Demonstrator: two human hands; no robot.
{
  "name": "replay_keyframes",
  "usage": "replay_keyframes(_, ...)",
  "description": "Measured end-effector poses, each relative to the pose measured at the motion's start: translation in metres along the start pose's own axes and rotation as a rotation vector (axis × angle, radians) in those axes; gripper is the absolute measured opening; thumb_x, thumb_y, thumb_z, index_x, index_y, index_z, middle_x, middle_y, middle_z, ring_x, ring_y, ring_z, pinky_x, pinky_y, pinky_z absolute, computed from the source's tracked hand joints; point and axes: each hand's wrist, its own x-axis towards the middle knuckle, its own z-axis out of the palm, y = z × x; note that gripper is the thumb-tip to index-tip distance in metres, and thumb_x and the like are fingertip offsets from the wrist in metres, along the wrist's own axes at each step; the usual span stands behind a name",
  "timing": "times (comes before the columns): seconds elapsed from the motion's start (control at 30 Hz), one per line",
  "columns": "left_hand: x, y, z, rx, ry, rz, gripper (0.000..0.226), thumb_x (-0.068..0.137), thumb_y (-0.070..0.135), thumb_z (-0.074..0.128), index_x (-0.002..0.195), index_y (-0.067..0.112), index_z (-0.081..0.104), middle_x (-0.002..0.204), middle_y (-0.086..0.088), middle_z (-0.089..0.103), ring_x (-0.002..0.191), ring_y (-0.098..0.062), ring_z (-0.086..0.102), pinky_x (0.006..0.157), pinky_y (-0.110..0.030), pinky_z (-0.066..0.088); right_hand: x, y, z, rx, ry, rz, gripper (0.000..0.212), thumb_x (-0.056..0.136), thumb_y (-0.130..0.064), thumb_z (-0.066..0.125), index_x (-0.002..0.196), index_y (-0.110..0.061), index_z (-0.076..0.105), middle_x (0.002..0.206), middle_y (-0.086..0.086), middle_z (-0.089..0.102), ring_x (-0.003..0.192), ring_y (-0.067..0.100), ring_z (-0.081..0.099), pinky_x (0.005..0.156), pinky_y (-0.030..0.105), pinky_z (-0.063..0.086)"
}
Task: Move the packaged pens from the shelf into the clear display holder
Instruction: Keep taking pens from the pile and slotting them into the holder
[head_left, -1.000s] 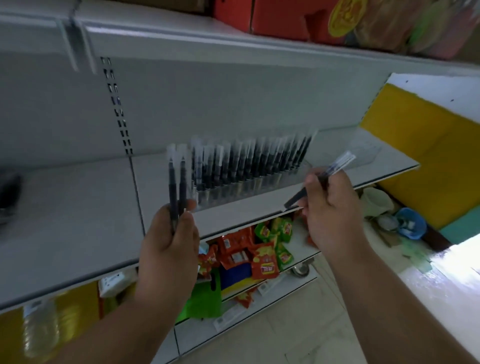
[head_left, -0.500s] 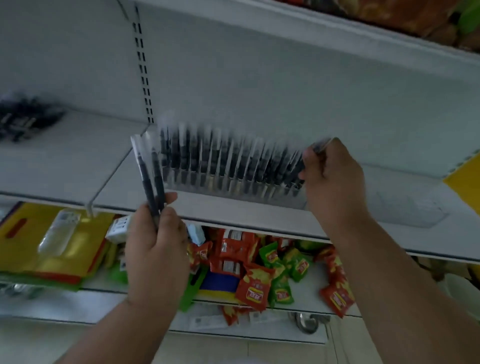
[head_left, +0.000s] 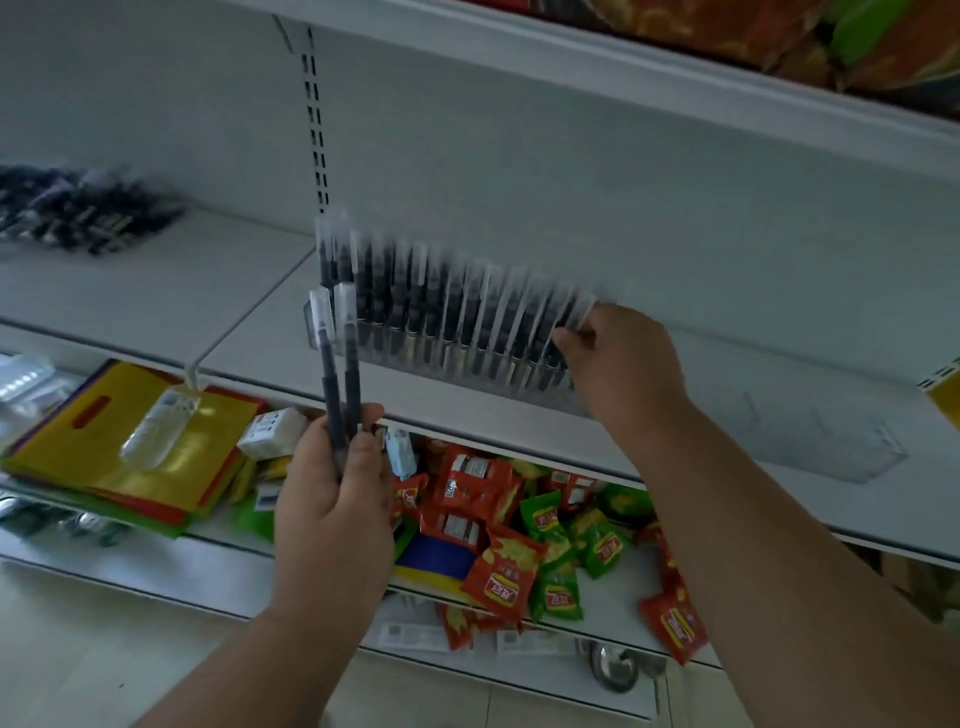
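On the middle shelf (head_left: 156, 306), toward its right half, a clear holder (head_left: 332, 332) is stood lengthwise, and a long row of packaged pens (head_left: 457, 306) is seen upright in it, leaning slightly to the right. At the right end of that row the right hand (head_left: 618, 364) is placed, its fingertips (head_left: 569, 340) curled and pinched on the last pen there; whether that pen is already seated in its slot cannot be told, since the row is blurred. Nearer the camera, and in front of the left end of the holder, two more pens (head_left: 337, 374) are held upright in the left hand (head_left: 337, 499), gripped at their lower ends between thumb and curled fingers, the clear wrapper tips pointing up. Their long axes are thus roughly matched to those of the pens already placed, so little turning would be called for before insertion. The free slots, however, are judged to lie to the right of the filled row, beside the right hand and well apart from the left; a handover across to the right hand, which is the nearer one, is therefore likely to be needed. At the far left of the same shelf a loose heap of dark pens (head_left: 78, 208) is left lying flat, so the task is judged to be well along but not finished. Snack packets (head_left: 498, 571) are piled on the shelf below.
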Motion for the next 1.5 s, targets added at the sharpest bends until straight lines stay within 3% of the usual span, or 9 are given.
replay_keyframes(0.27, 0.008, 0.007, -0.006, 0.018, -0.138, -0.034, 0.029, 0.103, 0.011, 0.043, 0.102, 0.026, 0.067, 0.059, 0.010, 0.042, 0.052, -0.010, 0.036, 0.049, -0.029, 0.029, -0.030, -0.017, -0.006, 0.198, 0.141, 0.079, 0.038, 0.088, -0.056, 0.061, 0.085, -0.019, 0.061, 0.074, -0.005, 0.061, 0.071, 0.011, 0.057, 0.063, 0.029, 0.048)
replay_keyframes(0.43, 0.017, 0.018, -0.001, 0.025, -0.448, -0.125, 0.037, 0.102, 0.007, 0.042, 0.095, 0.028, 0.071, 0.059, 0.002, 0.038, 0.051, -0.011, 0.032, 0.044, -0.021, 0.028, -0.060, -0.062, -0.010, 0.822, -0.219, 0.086, 0.019, 0.094, -0.033, 0.061, 0.083, -0.018, 0.066, 0.076, 0.010, 0.068, 0.053, 0.010, 0.051, 0.053, 0.023, 0.045)
replay_keyframes(0.6, 0.024, 0.014, -0.002, 0.057, -0.640, -0.182, 0.037, 0.103, 0.010, 0.041, 0.093, 0.030, 0.071, 0.062, -0.006, 0.034, 0.052, -0.017, 0.029, 0.047, -0.028, 0.025, -0.067, -0.062, -0.014, 1.069, -0.190, 0.172, 0.020, 0.097, -0.021, 0.058, 0.079, -0.021, 0.067, 0.081, 0.024, 0.066, 0.054, 0.018, 0.048, 0.044, 0.020, 0.035)
replay_keyframes(0.77, 0.024, 0.010, 0.006, 0.072, -0.693, -0.201, 0.036, 0.102, 0.013, 0.041, 0.091, 0.032, 0.070, 0.061, -0.007, 0.033, 0.051, -0.018, 0.027, 0.046, -0.026, 0.025, -0.070, -0.053, -0.015, 1.043, -0.194, 0.177, 0.018, 0.096, -0.020, 0.060, 0.080, -0.017, 0.067, 0.075, 0.018, 0.065, 0.055, 0.018, 0.050, 0.044, 0.020, 0.036)
replay_keyframes(0.87, 0.027, 0.012, 0.011, 0.063, -0.578, -0.147, 0.036, 0.103, 0.014, 0.041, 0.095, 0.033, 0.071, 0.063, -0.011, 0.033, 0.050, -0.019, 0.029, 0.044, -0.026, 0.025, -0.053, -0.040, -0.030, 1.033, 0.114, 0.207, 0.017, 0.097, -0.017, 0.058, 0.087, -0.005, 0.065, 0.071, 0.017, 0.063, 0.050, 0.013, 0.051, 0.047, 0.025, 0.042)
replay_keyframes(1.0, 0.027, 0.010, 0.016, 0.073, -0.466, -0.118, 0.040, 0.103, 0.013, 0.040, 0.093, 0.037, 0.070, 0.064, -0.011, 0.034, 0.049, -0.019, 0.028, 0.044, -0.029, 0.024, -0.024, -0.008, -0.046, 0.609, 0.467, 0.004, 0.014, 0.095, -0.029, 0.055, 0.083, -0.024, 0.061, 0.079, 0.003, 0.067, 0.059, 0.023, 0.059, 0.060, 0.043, 0.053)
replay_keyframes(1.13, 0.018, 0.004, 0.022, 0.048, -0.442, -0.128, 0.039, 0.103, 0.012, 0.040, 0.093, 0.034, 0.071, 0.064, -0.011, 0.033, 0.049, -0.017, 0.028, 0.044, -0.028, 0.024, -0.016, 0.001, -0.038, 0.337, 0.361, -0.094, 0.014, 0.098, -0.028, 0.055, 0.092, -0.018, 0.061, 0.079, -0.006, 0.062, 0.064, 0.010, 0.054, 0.060, 0.025, 0.044)
replay_keyframes(1.23, 0.012, -0.001, 0.023, 0.012, -0.403, -0.144, 0.038, 0.103, 0.009, 0.039, 0.095, 0.028, 0.072, 0.063, -0.011, 0.028, 0.050, -0.018, 0.024, 0.043, -0.023, 0.024, -0.014, 0.003, -0.027, 0.223, 0.265, -0.118, 0.017, 0.099, -0.032, 0.052, 0.094, -0.018, 0.060, 0.070, -0.011, 0.052, 0.057, 0.005, 0.046, 0.055, 0.025, 0.036)
replay_keyframes(1.5, 0.012, -0.002, 0.023, 0.000, -0.378, -0.172, 0.037, 0.103, 0.006, 0.039, 0.097, 0.024, 0.071, 0.061, -0.006, 0.031, 0.051, -0.016, 0.026, 0.044, -0.021, 0.026, -0.003, -0.002, -0.023, 0.178, 0.322, -0.070, 0.018, 0.100, -0.030, 0.050, 0.096, -0.016, 0.059, 0.083, -0.002, 0.061, 0.071, 0.016, 0.056, 0.064, 0.032, 0.047)
